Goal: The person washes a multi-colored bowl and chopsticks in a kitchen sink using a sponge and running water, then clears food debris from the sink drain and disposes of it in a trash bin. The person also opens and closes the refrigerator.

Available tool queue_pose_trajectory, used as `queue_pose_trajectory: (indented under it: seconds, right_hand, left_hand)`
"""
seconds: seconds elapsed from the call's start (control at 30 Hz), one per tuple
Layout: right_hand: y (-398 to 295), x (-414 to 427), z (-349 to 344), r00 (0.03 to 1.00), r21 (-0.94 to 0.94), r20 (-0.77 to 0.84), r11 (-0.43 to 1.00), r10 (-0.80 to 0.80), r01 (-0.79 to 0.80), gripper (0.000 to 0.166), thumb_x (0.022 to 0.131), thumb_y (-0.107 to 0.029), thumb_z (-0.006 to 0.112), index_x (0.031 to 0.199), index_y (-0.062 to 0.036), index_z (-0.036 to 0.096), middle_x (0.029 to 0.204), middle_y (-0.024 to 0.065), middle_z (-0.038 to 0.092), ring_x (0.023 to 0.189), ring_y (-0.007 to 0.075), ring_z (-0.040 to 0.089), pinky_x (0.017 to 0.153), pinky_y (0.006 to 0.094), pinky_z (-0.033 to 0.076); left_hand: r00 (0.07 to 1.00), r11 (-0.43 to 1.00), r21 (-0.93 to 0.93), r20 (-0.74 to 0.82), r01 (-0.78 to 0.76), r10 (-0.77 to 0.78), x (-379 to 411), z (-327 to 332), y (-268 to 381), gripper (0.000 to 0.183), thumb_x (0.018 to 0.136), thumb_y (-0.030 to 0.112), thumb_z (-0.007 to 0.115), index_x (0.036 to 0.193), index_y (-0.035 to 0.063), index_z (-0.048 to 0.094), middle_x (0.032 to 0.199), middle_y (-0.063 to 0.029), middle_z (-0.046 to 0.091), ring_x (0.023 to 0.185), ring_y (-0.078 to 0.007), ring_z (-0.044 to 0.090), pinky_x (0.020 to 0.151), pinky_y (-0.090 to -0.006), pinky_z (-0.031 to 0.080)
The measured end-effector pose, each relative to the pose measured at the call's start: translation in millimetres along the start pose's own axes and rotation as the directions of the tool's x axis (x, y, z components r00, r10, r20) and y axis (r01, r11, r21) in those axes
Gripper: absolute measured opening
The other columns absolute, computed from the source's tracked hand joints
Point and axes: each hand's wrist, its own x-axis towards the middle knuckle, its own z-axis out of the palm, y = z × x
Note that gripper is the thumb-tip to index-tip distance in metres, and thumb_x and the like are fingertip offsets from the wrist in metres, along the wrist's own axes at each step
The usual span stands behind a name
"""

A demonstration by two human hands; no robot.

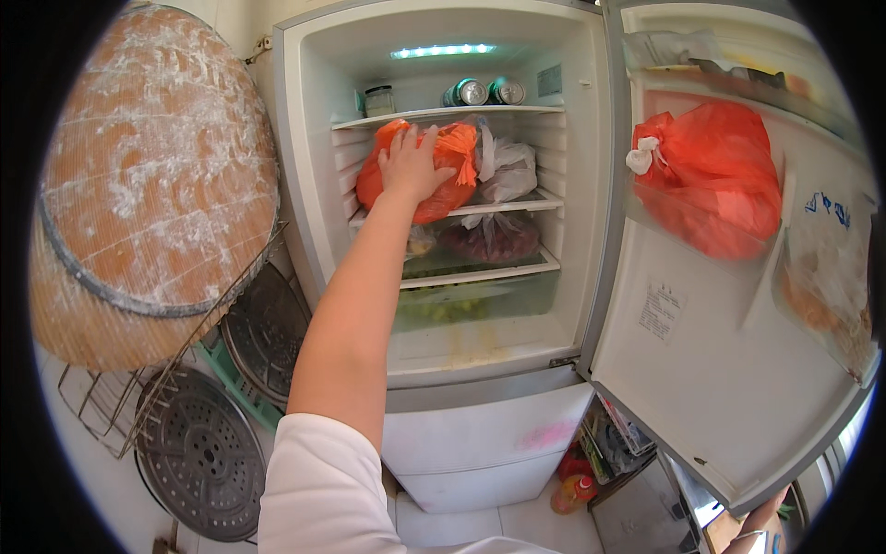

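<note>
My left hand (411,165) reaches into the refrigerator and lies with spread fingers on an orange-red plastic bag (443,197) on the middle shelf. The fingertips rest against the upper part of the bag; whether they grip it is unclear. A knotted whitish plastic bag (511,173) sits just right of it. At the lower right, my right hand (767,509) is at the bottom edge of the open refrigerator door (699,388), with its fingers mostly hidden.
Two cans (471,93) and a glass jar (379,102) stand on the top shelf (450,112). A red bag (720,180) fills a door bin. Left are a floury round board (166,166), a wire rack (124,408) and a perforated steamer tray (208,450). A bottle (573,493) is on the floor.
</note>
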Motion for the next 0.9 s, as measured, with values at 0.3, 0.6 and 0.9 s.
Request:
queue_pose_trajectory:
  seconds: [0.3, 0.6, 0.9]
  right_hand:
    - [0.8, -1.6, 1.8, 0.999, -0.024, -0.035, 1.000, 0.016, -0.017, 0.055, 0.095, -0.041, 0.040, 0.137, -0.0053, 0.035, 0.132, 0.0075, 0.044, 0.118, 0.0208, 0.045, 0.098, 0.0328, 0.038]
    - [0.0, 4.8, 2.1, 0.999, -0.029, -0.037, 0.999, 0.022, -0.023, 0.055, 0.095, -0.041, 0.040, 0.137, -0.0054, 0.036, 0.131, 0.0074, 0.045, 0.117, 0.0207, 0.046, 0.097, 0.0328, 0.039]
    - [0.0, 2.0, -0.9, 0.999, -0.026, -0.045, 0.999, 0.017, -0.018, 0.055, 0.095, -0.041, 0.041, 0.137, -0.0055, 0.036, 0.131, 0.0072, 0.046, 0.116, 0.0206, 0.047, 0.096, 0.0327, 0.040]
  left_hand:
    - [0.976, 0.963, -0.176, 0.042, -0.203, 0.214, -15.3, 32.7, -22.1, 0.044, 0.073, 0.024, 0.069, 0.115, 0.0157, 0.057, 0.102, -0.0061, 0.061, 0.103, -0.0254, 0.056, 0.082, -0.0402, 0.046]
    - [0.972, 0.958, -0.173, -0.095, -0.229, 0.215, -26.7, 35.9, -26.5, 0.035, 0.071, 0.016, 0.068, 0.106, 0.0160, 0.063, 0.100, -0.0050, 0.063, 0.101, -0.0234, 0.056, 0.080, -0.0400, 0.045]
    - [0.985, 0.966, -0.197, -0.068, -0.170, 0.160, -26.1, 32.9, -20.7, 0.032, 0.072, 0.016, 0.068, 0.103, 0.0138, 0.063, 0.102, -0.0058, 0.063, 0.101, -0.0242, 0.056, 0.081, -0.0402, 0.045]
